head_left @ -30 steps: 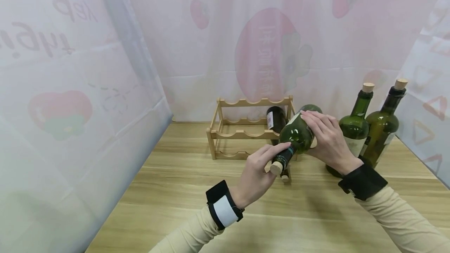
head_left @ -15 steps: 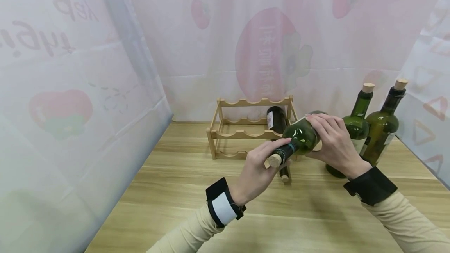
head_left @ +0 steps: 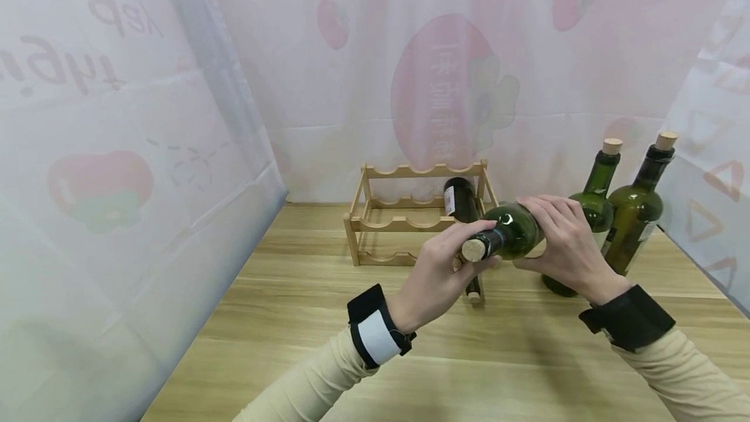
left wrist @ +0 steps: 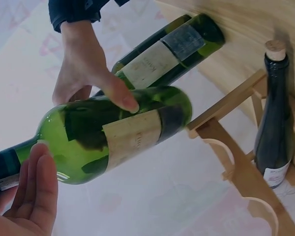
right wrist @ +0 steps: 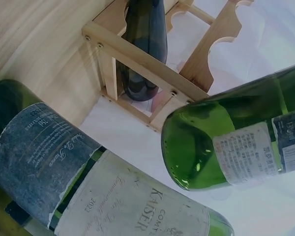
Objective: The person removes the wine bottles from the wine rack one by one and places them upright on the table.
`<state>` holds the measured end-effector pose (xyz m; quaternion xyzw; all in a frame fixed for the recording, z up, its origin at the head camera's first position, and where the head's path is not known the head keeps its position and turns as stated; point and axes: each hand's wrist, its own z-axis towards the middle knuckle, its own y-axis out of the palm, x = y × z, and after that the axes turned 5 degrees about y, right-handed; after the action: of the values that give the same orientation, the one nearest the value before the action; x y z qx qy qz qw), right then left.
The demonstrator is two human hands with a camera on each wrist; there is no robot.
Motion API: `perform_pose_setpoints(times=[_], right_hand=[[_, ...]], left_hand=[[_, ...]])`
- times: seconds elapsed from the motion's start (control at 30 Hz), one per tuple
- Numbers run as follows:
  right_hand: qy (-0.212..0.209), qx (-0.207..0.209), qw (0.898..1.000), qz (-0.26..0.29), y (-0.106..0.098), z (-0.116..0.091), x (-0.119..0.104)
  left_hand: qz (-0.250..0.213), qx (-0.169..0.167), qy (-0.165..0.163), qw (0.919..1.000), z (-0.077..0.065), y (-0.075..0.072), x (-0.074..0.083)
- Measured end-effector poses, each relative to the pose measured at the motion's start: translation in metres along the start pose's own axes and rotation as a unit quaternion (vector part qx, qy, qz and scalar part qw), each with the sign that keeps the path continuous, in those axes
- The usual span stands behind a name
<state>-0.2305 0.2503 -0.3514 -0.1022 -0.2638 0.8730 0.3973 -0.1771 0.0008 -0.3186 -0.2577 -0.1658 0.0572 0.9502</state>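
Both hands hold a green wine bottle (head_left: 515,230) in the air, its cork end toward the head camera. My left hand (head_left: 439,275) grips the dark neck, thumb and fingers on either side of it. My right hand (head_left: 565,246) is wrapped around the body near the base; in the left wrist view its thumb lies along the cream label (left wrist: 135,137). The bottle's base (right wrist: 187,147) overlaps the end of the wooden wine rack (right wrist: 137,59) in the right wrist view. A dark corked bottle (head_left: 463,197) lies in the rack's rightmost place, its neck pointing forward.
Two corked green bottles, one nearer (head_left: 597,207) and one farther right (head_left: 635,213), stand upright beside my right hand. The rack stands on the wooden table (head_left: 281,318) near the back curtain (head_left: 351,96). Curtains also hang at both sides.
The held bottle has swung to the right with both hands, and its corked end has risen in view. My right hand has shifted right and slightly nearer.
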Motion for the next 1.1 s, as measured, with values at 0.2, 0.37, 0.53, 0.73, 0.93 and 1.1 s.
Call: perform_pose_setpoints(times=[0.2,0.37,0.53,0.73,0.93,1.1], right_hand=[[0.003,0.016,1.000,0.011,0.002,-0.002,-0.003],[0.017,0.007,1.000,0.025,0.003,-0.006,-0.003],[0.024,0.005,0.999,0.027,0.005,-0.010,-0.006],[0.018,0.025,0.999,0.031,0.006,-0.011,-0.008],[0.030,0.010,0.999,0.025,0.005,-0.014,-0.007],[0.041,-0.002,0.999,0.021,0.004,-0.017,-0.007]], left_hand=[[-0.010,-0.008,-0.016,0.9998,0.007,0.000,0.004],[-0.004,-0.013,-0.022,0.9997,0.011,-0.001,0.005],[0.002,-0.013,-0.025,0.9996,0.013,0.000,0.004],[0.005,-0.009,-0.024,0.9997,0.015,0.001,0.003],[0.009,-0.005,-0.025,0.9996,0.017,0.002,0.003],[0.009,-0.007,-0.030,0.9995,0.019,0.003,0.003]])
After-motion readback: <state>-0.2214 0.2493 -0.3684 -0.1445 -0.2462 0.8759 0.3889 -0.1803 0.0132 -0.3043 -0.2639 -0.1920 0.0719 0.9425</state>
